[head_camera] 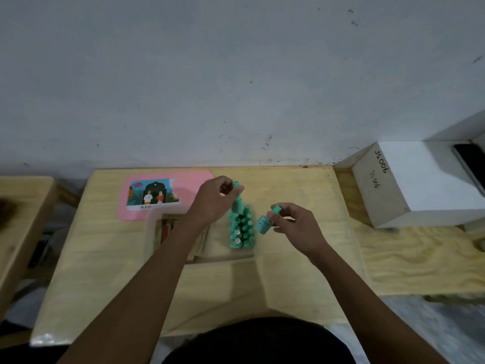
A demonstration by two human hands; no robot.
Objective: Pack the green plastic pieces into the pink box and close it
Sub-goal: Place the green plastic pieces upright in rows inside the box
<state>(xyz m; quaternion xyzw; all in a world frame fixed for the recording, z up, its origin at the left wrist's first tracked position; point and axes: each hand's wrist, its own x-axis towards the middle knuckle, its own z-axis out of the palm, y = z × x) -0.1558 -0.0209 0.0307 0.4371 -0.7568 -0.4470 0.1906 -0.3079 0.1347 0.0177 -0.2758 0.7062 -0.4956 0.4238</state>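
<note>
Several green plastic pieces (242,228), shaped like small bottles, stand packed upright in a tight cluster at the middle of the wooden table. My left hand (214,199) is raised over the cluster's far end and pinches one green piece (237,197) by its top. My right hand (294,223) holds another green piece (266,222) tilted, just right of the cluster. A pink lid (168,195) with a picture label lies flat at the back left. The box body around the cluster is hard to make out; my left forearm hides part of it.
A wooden table (301,271) has a rectangular opening (173,232) under my left forearm with items inside. A white box (417,185) with handwriting sits on a bench to the right. A wall runs along the table's far edge. Another wooden surface (21,206) is at the left.
</note>
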